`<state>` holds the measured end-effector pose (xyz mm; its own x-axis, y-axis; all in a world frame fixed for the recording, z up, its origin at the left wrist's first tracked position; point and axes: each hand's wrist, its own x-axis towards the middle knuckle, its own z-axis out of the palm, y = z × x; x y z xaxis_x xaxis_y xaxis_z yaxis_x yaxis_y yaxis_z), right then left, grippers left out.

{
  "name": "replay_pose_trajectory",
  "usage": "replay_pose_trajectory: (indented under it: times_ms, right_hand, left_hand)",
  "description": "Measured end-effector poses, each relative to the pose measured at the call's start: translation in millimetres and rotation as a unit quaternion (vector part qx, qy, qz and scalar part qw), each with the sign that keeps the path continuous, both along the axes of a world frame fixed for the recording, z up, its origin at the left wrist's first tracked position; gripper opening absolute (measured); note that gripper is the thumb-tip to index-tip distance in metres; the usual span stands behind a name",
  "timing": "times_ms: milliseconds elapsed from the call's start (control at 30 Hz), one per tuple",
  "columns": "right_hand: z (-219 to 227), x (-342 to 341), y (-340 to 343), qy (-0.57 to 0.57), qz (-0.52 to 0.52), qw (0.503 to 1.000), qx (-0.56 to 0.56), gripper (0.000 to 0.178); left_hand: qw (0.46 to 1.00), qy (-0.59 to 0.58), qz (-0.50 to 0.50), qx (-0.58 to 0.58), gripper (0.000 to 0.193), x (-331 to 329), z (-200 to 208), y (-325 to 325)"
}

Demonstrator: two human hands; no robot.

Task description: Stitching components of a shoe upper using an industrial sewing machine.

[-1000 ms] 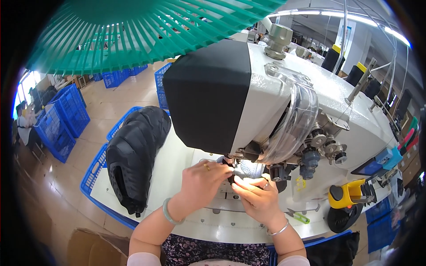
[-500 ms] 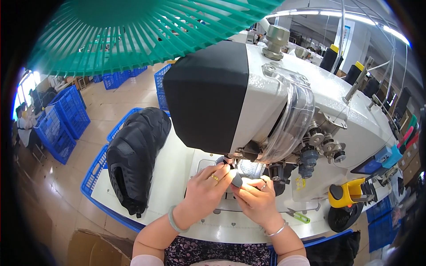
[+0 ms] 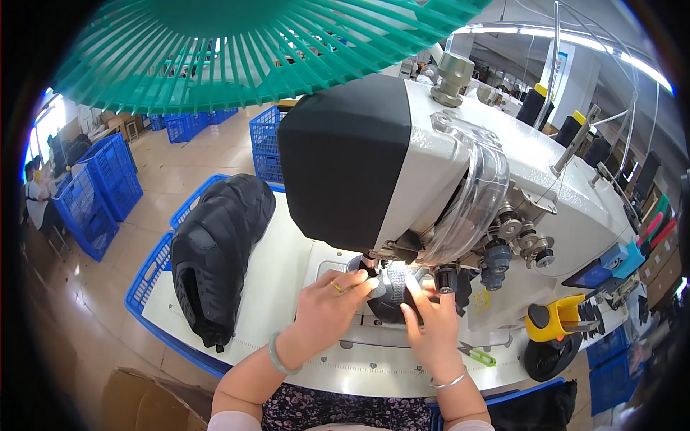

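Dark workpiece (image 3: 387, 306) lies beneath the sewing machine (image 3: 348, 161), right hand (image 3: 435, 327) spread upon it, left hand (image 3: 325, 303) at its edge, grip unclear

The sewing machine (image 3: 345, 158) stands on the tabletop (image 3: 277, 276). Under its needle end lies a work piece (image 3: 387, 310), the left hand (image 3: 334, 296) at the piece's left, the right hand (image 3: 433, 316) at its right. Left of the machine rests a stack of shoe uppers (image 3: 215, 251); farther left, crates (image 3: 86, 208) stand on the floor (image 3: 187, 154). Before the machine, toward its right, lie thread snips (image 3: 480, 356). Behind it, to the right, are thread cones (image 3: 532, 108).
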<state>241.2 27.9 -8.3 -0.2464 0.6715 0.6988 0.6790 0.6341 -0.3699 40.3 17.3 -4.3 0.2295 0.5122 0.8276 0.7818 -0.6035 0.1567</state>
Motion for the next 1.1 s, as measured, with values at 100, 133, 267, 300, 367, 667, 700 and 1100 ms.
replay_pose_trajectory:
  times_ms: [100, 133, 267, 300, 367, 667, 700, 1100]
  right_hand:
    - [0.7, 6.1, 4.9, -0.058, 0.036, 0.997, -0.037, 0.05]
    - [2.1, 7.6, 8.0, -0.091, 0.059, 0.993, -0.054, 0.05]
    - [-0.5, 12.5, 14.8, -0.046, 0.107, 0.991, -0.069, 0.049]
    - [-0.3, 12.4, 14.8, -0.044, 0.107, 0.991, -0.069, 0.049]
    - [1.6, 11.3, 13.1, -0.047, 0.115, 0.989, -0.078, 0.049]
    - [-3.5, -4.1, -0.3, -0.049, 0.065, 0.992, -0.096, 0.048]
    - [-3.6, -5.9, -0.9, -0.05, 0.061, 0.991, -0.104, 0.049]
    - [0.1, -0.7, 5.4, -0.088, 0.061, 0.99, -0.091, 0.043]
  left_hand:
    - [0.998, -0.061, -0.004, -0.015, 0.031, 5.6, -2.2, 0.3]
    - [0.999, -0.039, 0.009, 0.017, 0.031, 10.9, -2.4, 0.0]
    - [0.998, 0.004, 0.036, 0.05, 0.033, 17.3, -3.1, -1.4]
    - [0.998, 0.005, 0.036, 0.049, 0.033, 17.6, -3.5, -1.5]
    - [0.998, 0.008, 0.032, 0.046, 0.033, 17.5, -3.9, -1.8]
    - [1.0, -0.005, -0.004, 0.011, 0.027, 3.9, 0.4, 4.6]
    - [1.0, -0.007, -0.003, 0.012, 0.027, 3.4, -0.5, 5.9]
    - [0.968, -0.203, -0.038, -0.14, 0.019, 2.7, 4.5, 14.6]
